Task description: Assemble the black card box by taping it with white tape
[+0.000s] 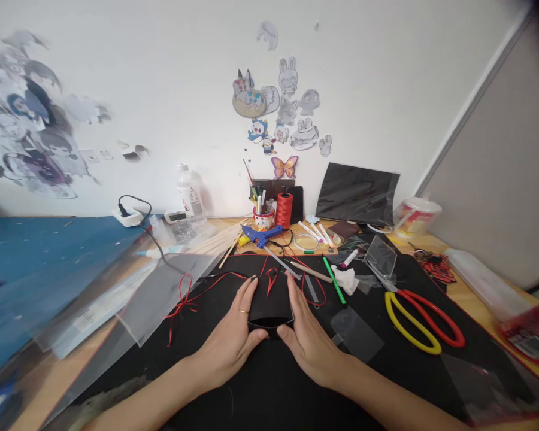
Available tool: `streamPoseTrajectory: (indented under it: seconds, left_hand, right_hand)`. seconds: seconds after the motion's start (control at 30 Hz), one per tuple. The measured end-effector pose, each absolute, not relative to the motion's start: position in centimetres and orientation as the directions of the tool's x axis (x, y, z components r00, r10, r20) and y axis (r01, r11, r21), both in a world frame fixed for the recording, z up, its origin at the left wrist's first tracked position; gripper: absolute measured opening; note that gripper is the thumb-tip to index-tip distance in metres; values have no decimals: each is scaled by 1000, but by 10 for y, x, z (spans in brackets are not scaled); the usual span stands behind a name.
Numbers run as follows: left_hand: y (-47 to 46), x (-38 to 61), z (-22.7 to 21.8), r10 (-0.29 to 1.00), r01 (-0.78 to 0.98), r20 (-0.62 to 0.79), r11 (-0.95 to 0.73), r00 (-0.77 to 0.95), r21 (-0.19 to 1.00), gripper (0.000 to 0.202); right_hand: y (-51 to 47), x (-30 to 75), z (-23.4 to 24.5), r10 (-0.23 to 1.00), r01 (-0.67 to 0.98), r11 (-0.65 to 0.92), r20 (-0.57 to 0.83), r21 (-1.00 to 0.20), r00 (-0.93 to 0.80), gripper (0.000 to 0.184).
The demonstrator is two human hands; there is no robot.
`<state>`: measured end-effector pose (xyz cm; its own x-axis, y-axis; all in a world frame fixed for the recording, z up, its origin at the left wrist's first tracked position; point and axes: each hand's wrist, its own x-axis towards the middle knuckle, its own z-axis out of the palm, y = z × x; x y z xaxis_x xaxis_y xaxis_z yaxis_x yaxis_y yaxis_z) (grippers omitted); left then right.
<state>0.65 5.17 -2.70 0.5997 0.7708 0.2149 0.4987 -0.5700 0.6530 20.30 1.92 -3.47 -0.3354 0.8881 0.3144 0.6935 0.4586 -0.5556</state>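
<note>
Close below me, on the black mat (273,389) that covers the wooden counter (469,296), my left hand (231,338) and right hand (308,338) flank a small piece of black sheet (269,306), glossy and bowed up along its near edge. Neither grip is closed. The fingers of each lie straight along one side of the piece and the thumbs meet its near edge, so I am pressing it between my hands rather than clasping it. A thin gold ring (243,311) sits on my left hand.

The piece looks light and thin, and springy enough to flatten out if released. Its sheen suggests it would slide under dry fingers. I judge the two side edges, where my fingers lie, the best place to take hold, since pinching the bowed middle could crease it.

Just beyond my left fingertips a thin red ribbon (191,299) trails across the mat. To my right lies a clear plastic rectangle (357,332), and past it a pair of scissors with yellow and red handles (424,326).

Farther off a green marker pen (333,287) lies near a blue glue gun (260,234) and a spool of red thread (284,209). Behind them a large black glossy sheet (357,194) leans against the white wall (161,90), which carries a cluster of cartoon stickers (278,108).
</note>
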Motion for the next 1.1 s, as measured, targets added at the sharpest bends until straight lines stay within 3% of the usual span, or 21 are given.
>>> streamPoseTrajectory:
  seconds: [1.1]
  left_hand:
    - [52,8,-25,761,482,243,-589,602,649,73]
  right_hand:
    - [19,201,-34,897,682,441,309,-583,-315,75]
